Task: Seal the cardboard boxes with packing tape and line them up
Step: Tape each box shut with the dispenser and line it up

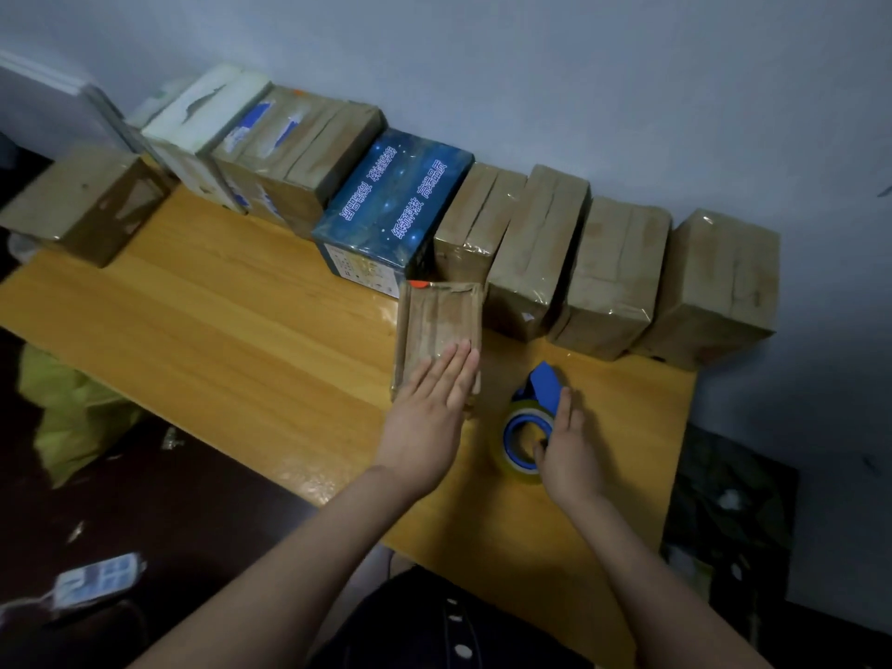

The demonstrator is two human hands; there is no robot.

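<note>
Small box (437,321) lies before the row (536,243) (by the wall (579,89)), tape dispenser (543,386) rightward.

Bare forearms (309,538), dark white-spotted garment (425,615)

A wooden table (217,306) carries a row of taped boxes (613,277) along the wall (579,89), a small box (439,325) in front and a tape dispenser (528,427).
</note>
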